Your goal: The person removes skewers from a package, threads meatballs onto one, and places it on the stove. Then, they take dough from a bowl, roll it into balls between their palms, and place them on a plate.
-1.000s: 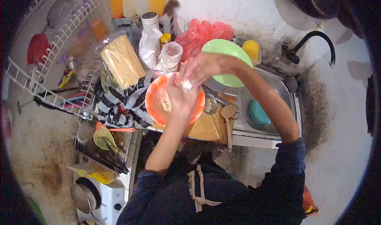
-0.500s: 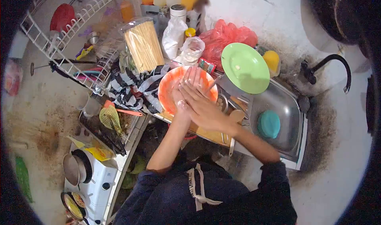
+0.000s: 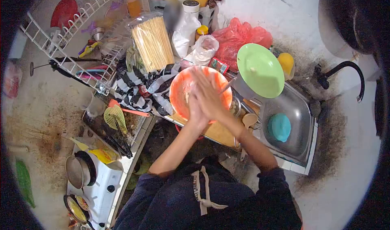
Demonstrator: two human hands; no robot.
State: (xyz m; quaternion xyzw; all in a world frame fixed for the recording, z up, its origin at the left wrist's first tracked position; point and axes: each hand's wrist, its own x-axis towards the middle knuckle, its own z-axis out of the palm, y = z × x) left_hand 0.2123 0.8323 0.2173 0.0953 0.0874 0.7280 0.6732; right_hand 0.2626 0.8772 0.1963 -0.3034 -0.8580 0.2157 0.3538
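Note:
My left hand [image 3: 196,104] and my right hand [image 3: 211,98] are pressed palm to palm above an orange and white plate [image 3: 178,88]. Their fingers stretch toward the plate's far side. Whether anything lies between the palms is hidden. Some pale bits show on the plate beside my left hand. A light green plate [image 3: 260,71] stands to the right, with a small pale piece on it. A wooden board [image 3: 221,133] lies under the near edge of the orange plate.
A metal sink [image 3: 298,136] with a teal bowl [image 3: 279,127] is at the right, below a black faucet [image 3: 345,65]. Bagged skewers [image 3: 152,43], a red plastic bag [image 3: 235,39] and a dish rack [image 3: 65,33] stand behind. A white stove [image 3: 105,181] is lower left.
My hands have turned from crossed and flat to upright and palm to palm. The whole view has shifted a little, so the plates appear further right.

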